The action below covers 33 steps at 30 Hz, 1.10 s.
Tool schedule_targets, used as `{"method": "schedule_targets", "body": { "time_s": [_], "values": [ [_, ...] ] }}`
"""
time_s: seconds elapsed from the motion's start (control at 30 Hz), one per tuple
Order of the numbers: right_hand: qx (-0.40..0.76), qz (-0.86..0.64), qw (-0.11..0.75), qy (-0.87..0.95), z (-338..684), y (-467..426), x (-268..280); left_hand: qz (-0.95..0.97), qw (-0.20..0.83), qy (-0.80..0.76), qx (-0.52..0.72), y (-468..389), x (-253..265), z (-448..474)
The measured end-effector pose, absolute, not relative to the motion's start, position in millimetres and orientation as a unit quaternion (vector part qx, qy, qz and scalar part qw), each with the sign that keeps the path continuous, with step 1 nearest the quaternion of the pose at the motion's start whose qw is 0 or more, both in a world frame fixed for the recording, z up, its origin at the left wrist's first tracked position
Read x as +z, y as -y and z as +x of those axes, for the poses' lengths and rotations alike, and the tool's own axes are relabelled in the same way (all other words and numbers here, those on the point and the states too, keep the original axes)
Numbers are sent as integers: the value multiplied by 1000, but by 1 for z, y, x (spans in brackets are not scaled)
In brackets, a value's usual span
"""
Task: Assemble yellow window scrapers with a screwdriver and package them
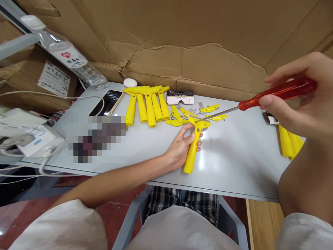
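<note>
My left hand is wrapped round the handle of a yellow scraper, which it holds with the wide head pointing away from me. A red-handled screwdriver is gripped in my right hand, raised at the right. Its thin metal shaft slants down to the left, and the tip is at the scraper's head, by a screw spot. Behind the head lie loose yellow cover pieces, small screws and thin metal blades. Some of these are partly hidden by the scraper.
Several yellow scraper bodies lie side by side beside a black-and-white box. More yellow handles lie at the right. A phone, a plastic bottle and white cables occupy the left. Cardboard stands along the back.
</note>
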State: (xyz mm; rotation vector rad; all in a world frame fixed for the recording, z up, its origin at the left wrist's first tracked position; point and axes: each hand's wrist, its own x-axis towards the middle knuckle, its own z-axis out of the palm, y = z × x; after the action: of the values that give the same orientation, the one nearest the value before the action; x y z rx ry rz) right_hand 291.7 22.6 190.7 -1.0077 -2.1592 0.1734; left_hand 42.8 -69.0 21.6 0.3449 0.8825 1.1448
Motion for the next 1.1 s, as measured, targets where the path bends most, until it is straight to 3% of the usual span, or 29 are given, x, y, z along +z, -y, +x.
{"method": "schedule_targets", "body": {
  "time_s": [0.23,0.5,0.9,1.1],
  "values": [
    [189,-300,392,849,294,-20,191,156,736,-406,519,69,21,42],
    [83,-331,396,853,295,-26,189,156,739,-402,517,69,21,42],
    [201,-289,388,852,295,-23,191,155,739,-401,519,69,23,43],
    [131,-326,406,843,299,-26,190,160,739,-402,516,70,23,44]
  ]
}}
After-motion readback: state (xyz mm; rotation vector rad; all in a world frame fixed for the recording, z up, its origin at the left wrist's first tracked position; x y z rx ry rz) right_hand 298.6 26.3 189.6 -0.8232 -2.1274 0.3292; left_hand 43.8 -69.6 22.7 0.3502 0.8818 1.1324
